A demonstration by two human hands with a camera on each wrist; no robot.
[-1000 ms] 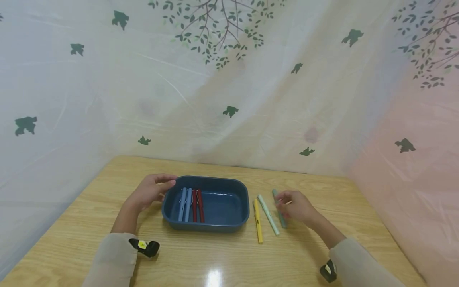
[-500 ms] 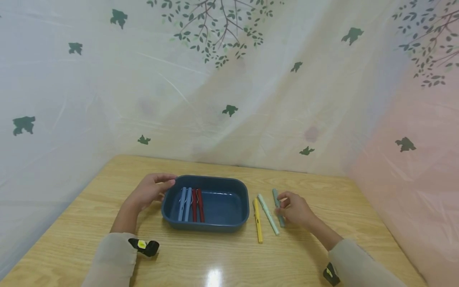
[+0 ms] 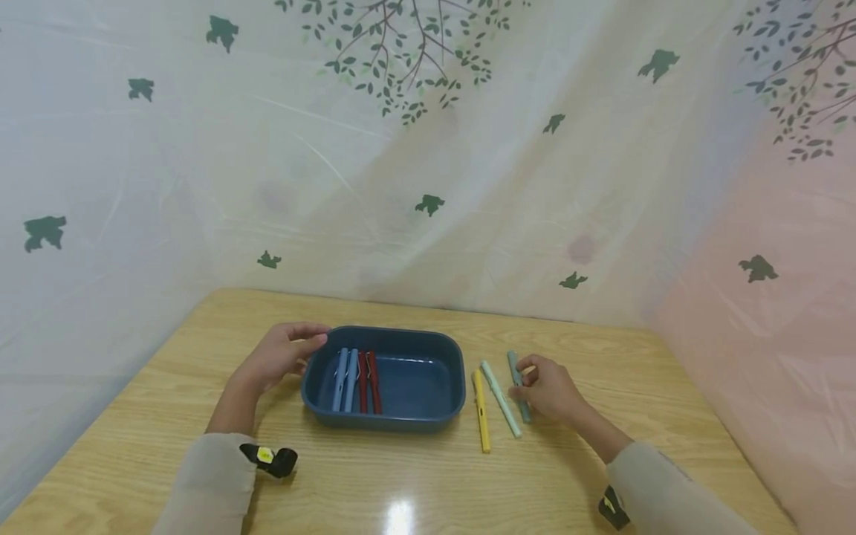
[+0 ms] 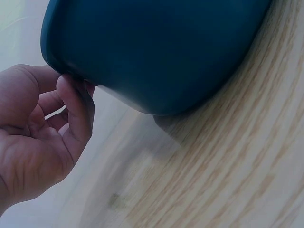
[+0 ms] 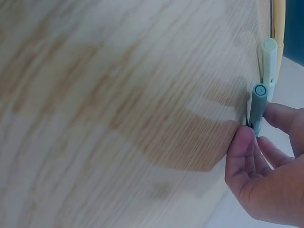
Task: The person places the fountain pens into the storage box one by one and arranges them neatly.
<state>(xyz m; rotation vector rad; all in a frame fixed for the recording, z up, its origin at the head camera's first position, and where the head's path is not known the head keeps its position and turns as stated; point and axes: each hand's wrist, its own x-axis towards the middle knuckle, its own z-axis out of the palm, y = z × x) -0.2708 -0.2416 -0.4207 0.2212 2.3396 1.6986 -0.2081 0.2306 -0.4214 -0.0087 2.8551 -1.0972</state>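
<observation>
The right hand [image 3: 551,388] has settled at the gray-green pen [image 3: 513,364]. A second ago its fingertips were blurred beside the upper half of that pen; now they show sharply and sit a little lower along it. The right wrist view has thumb and fingers on opposite sides of the barrel, so the grip reads as a pinch. The pen itself has barely shifted: it lies to the right of the other two loose pens, one end pointing away from the person. Whether it has left the table [image 3: 321,483] at all, the pictures do not settle. The change seems to be from reaching to having hold, with no carrying yet.

The left hand [image 3: 284,357] has not moved. It holds the far left corner of the blue box [image 3: 381,424], fingers curled against the outside just under the rim, and the box stands where it stood, presumably steadied by that hold.

Inside the box, two light blue pens [image 3: 351,380] and two dark red pens [image 3: 363,383] lie side by side toward the left. Just outside its right wall lies the yellow pen [image 3: 481,416], with the pale green pen [image 3: 500,400] between it and the pinched one.
</observation>
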